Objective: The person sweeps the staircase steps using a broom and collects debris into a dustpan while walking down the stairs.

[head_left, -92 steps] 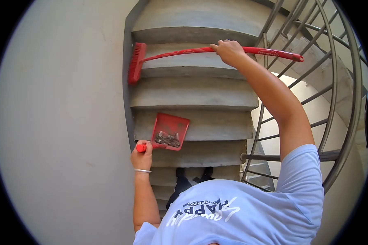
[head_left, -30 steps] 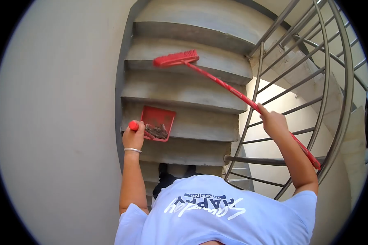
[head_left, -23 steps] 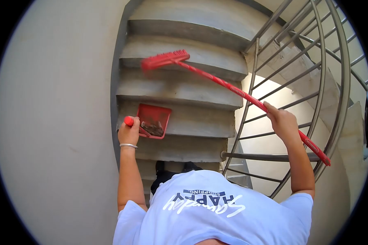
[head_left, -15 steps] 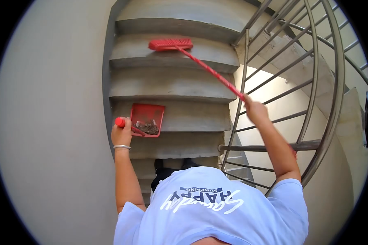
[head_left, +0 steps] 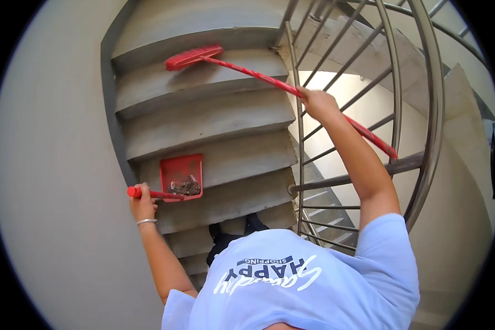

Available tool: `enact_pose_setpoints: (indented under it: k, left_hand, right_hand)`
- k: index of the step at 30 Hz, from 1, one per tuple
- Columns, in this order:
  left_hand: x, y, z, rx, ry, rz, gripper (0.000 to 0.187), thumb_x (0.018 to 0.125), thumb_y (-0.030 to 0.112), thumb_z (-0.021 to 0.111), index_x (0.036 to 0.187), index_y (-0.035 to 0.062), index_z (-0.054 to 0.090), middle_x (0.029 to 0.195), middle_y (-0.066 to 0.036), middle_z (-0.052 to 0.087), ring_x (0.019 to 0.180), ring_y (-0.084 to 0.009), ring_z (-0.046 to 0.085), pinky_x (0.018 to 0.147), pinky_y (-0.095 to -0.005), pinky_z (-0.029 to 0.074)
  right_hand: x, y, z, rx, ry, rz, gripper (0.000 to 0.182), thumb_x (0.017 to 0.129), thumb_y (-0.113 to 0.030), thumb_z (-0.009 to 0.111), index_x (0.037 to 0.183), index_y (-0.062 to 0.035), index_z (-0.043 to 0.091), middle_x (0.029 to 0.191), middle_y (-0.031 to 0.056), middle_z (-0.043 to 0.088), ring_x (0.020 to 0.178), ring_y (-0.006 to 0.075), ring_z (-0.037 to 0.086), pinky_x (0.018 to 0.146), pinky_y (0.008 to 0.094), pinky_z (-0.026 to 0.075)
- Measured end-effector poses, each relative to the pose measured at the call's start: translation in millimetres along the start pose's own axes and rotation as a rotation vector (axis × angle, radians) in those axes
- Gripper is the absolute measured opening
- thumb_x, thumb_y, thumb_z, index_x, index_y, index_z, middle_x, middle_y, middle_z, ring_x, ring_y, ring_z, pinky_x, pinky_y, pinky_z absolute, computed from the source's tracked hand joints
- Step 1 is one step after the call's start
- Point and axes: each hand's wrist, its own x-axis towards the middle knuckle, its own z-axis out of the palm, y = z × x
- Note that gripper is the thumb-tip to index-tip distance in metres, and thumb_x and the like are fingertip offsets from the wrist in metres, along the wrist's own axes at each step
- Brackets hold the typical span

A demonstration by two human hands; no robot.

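Broom [head_left: 253, 72] has swung flatter, head [head_left: 192, 58] at eleven o'clock. Right fingers [head_left: 307, 95] clamp it, left fingers [head_left: 144, 190] the dustpan [head_left: 172, 168]; sweeping likely needs it lowered

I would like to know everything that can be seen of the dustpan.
The dustpan is red and looks like plastic: a shallow, squarish tray with a raised rim and a stick handle ending in a rounded tip. The left hand grips the handle near that tip. Grey-brown debris lies inside, mostly at the handle side. Whether the tray touches the steps I cannot tell.
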Motion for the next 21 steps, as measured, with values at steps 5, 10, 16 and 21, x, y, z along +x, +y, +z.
enact_pose_setpoints:
  k: [5, 10, 16, 21]
  left_hand:
    - [-1.6, -10.4, -2.7, 0.001, 0.01, -0.031, 0.025, 0.088, 0.034, 0.054, 0.083, 0.0092, 0.056, 0.055, 0.0, 0.047, 0.039, -0.0078, 0.043, 0.036, -0.0226, 0.035]
    - [-7.9, -14.9, -6.0, -0.054, 0.047, 0.023, 0.024, 0.088, 0.032, 0.054, 0.084, 0.0084, 0.057, 0.058, 0.0, 0.049, 0.041, -0.008, 0.045, 0.037, -0.0219, 0.037]
    - [2.8, -13.3, -4.5, 0.027, -0.007, 0.01, 0.023, 0.088, 0.03, 0.055, 0.085, 0.0072, 0.057, 0.063, -0.001, 0.051, 0.044, -0.0079, 0.047, 0.037, -0.022, 0.037]
    - [5.7, -0.7, -0.5, 0.04, -0.021, 0.011, 0.026, 0.088, 0.031, 0.053, 0.085, 0.0055, 0.055, 0.055, -0.002, 0.048, 0.038, -0.0094, 0.044, 0.034, -0.022, 0.034]
  right_hand:
    - [19.6, 29.6, 0.4, -0.075, -0.133, 0.126, 0.03, 0.087, -0.017, 0.048, 0.116, -0.0217, 0.057, 0.094, 0.0091, 0.067, 0.088, 0.0293, 0.064, 0.071, 0.0443, 0.05]
    - [-61.7, 21.2, 7.5, -0.098, -0.181, 0.137, 0.031, 0.088, -0.019, 0.051, 0.119, -0.0199, 0.053, 0.084, 0.0135, 0.065, 0.077, 0.0336, 0.063, 0.066, 0.0464, 0.049]
    - [-162.8, 44.8, -50.2, 0.007, -0.094, 0.159, 0.04, 0.086, -0.022, 0.058, 0.126, -0.0261, 0.055, 0.073, 0.0135, 0.064, 0.07, 0.0326, 0.063, 0.064, 0.0436, 0.049]
    - [-115.3, 56.4, -16.8, -0.008, 0.0, 0.176, 0.036, 0.089, -0.024, 0.052, 0.125, -0.0241, 0.054, 0.081, 0.0138, 0.065, 0.075, 0.0335, 0.063, 0.065, 0.0458, 0.049]
